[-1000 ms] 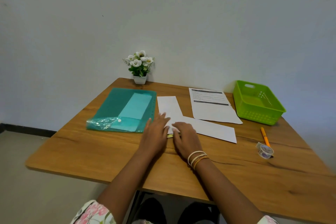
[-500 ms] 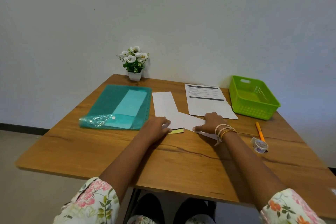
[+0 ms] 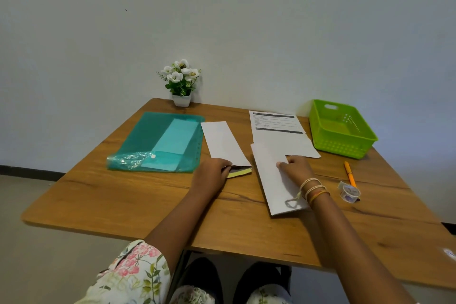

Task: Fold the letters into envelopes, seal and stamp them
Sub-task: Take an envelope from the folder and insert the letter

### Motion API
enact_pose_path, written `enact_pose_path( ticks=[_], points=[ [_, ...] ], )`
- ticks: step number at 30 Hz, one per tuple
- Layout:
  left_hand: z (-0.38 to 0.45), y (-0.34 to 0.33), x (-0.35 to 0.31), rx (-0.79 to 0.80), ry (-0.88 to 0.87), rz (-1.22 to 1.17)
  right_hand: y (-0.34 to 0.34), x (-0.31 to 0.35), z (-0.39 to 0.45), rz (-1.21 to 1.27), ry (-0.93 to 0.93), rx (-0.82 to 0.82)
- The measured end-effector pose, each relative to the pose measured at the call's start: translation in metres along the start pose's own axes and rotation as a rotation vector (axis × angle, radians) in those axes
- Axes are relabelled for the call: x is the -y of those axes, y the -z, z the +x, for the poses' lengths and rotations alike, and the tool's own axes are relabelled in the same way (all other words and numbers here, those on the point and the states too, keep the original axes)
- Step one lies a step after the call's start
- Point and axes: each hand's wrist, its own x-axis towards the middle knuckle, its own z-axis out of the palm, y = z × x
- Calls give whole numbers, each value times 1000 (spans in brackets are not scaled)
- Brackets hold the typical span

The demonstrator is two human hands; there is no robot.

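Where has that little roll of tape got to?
In the head view, the roll of tape lies on the table's right side, at the near end of the orange pen, just right of the person's right hand and wrist.

bare table [image 3: 138,195] near edge, green basket [image 3: 341,130], pen [image 3: 350,176], tape roll [image 3: 350,192] crowding right side

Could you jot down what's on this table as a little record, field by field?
left hand: pinches open the near end of the white envelope
right hand: holds the folded letter
printed sheet: flat, behind the letter
teal folder: left side
green basket: right, far side
orange pen and tape roll: right, near side
flower pot: far edge
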Motion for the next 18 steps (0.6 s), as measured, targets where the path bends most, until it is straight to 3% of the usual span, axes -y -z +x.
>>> enact_pose_path(
  ticks=[4,10,18],
  points=[
    [0,-1,1,-29,73,-100,7,9,-26,195,3,72],
    [-1,1,3,-40,90,-153,3,8,-48,33,-97,476],
    [1,2,3,-72,142,-207,0,4,-40,129,-118,483]
  ],
)
